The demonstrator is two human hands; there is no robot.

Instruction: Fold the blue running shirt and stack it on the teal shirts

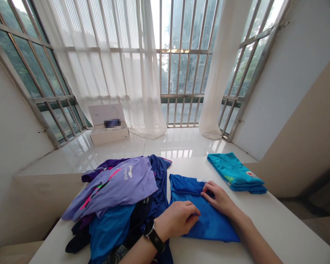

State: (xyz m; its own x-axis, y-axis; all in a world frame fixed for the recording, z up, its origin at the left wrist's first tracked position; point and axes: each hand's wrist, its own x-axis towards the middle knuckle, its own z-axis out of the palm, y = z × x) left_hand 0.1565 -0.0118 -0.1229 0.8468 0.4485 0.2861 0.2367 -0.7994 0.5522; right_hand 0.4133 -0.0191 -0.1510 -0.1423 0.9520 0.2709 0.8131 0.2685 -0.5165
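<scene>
A blue garment (209, 223) lies partly folded on the white table, in front of me. My left hand (180, 219), with a black watch on its wrist, rests over the garment's left part, fingers curled; whether cloth is between them is hidden. On the upper right part of the same garment, my right hand (216, 197) has its fingers bent down and closed at the cloth; what they pinch is too small to tell. A heap of clothes with a lavender shirt (134, 183) on top lies to the left. To the right sits a folded turquoise garment (233, 170).
Behind the white table (277, 223) is a glossy window ledge (145, 145) with an open white box (110, 135) at its left. Sheer curtains (121, 66) hang before barred windows. Walls stand on both sides.
</scene>
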